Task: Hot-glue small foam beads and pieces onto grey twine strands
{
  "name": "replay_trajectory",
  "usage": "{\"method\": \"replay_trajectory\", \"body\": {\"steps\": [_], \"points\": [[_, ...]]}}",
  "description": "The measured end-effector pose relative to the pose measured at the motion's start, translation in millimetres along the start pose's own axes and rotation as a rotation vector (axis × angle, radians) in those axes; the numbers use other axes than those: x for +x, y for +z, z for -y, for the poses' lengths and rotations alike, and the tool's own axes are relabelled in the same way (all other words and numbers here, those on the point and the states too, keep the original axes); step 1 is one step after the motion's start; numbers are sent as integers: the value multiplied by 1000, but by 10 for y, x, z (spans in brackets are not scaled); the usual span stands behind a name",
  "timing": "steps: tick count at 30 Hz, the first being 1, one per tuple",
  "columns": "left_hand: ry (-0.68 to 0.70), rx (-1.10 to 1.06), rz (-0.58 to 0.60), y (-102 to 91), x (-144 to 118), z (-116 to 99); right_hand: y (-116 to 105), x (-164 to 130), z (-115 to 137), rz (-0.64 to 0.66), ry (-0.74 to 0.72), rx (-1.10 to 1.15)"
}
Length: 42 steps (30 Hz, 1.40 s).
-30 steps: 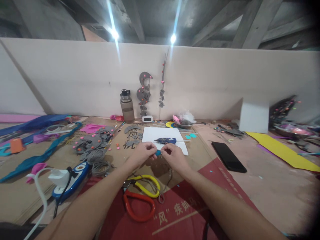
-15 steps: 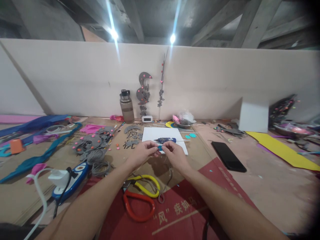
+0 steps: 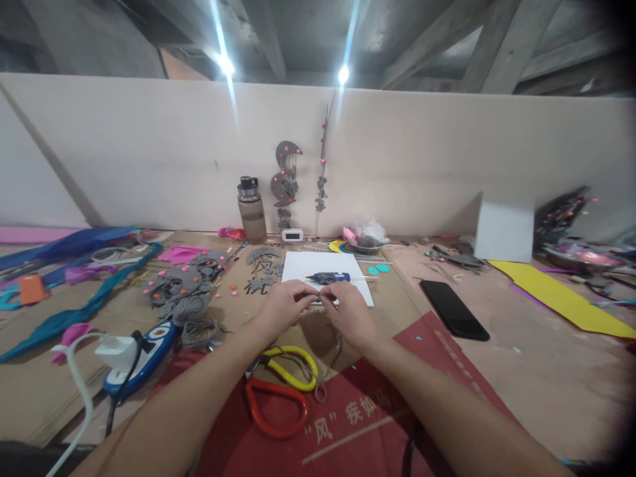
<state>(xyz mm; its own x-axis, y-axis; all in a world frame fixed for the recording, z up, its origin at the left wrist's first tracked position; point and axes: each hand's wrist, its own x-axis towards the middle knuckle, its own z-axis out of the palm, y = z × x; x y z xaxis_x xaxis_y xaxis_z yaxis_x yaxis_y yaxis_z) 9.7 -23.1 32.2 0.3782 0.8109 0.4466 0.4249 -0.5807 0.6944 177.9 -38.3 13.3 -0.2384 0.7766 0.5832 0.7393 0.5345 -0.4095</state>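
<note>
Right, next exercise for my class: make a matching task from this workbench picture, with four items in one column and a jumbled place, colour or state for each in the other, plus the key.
Column one
1. Smartphone
2. Scissors
3. Water bottle
4. Left hand and right hand

Column two
A. Standing upright near the pale wall
B. Pinched, almost tip to tip
C. Black, lying flat
D. One red handle, one yellow

Right pairs: 1-C, 2-D, 3-A, 4-B

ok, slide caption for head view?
Both hands pinched close together over a cluttered worktable, between scissors and a blue tool on a white sheet.
</note>
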Motion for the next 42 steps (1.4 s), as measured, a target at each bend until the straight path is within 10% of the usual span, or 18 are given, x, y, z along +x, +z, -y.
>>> {"method": "replay_trajectory", "body": {"steps": [25, 42], "points": [[-314, -458, -199, -41, 81, 207, -63, 17, 56, 29, 64, 90], [-401, -896, -351, -52, 131, 328, 123, -28, -671, -17, 278, -315]]}}
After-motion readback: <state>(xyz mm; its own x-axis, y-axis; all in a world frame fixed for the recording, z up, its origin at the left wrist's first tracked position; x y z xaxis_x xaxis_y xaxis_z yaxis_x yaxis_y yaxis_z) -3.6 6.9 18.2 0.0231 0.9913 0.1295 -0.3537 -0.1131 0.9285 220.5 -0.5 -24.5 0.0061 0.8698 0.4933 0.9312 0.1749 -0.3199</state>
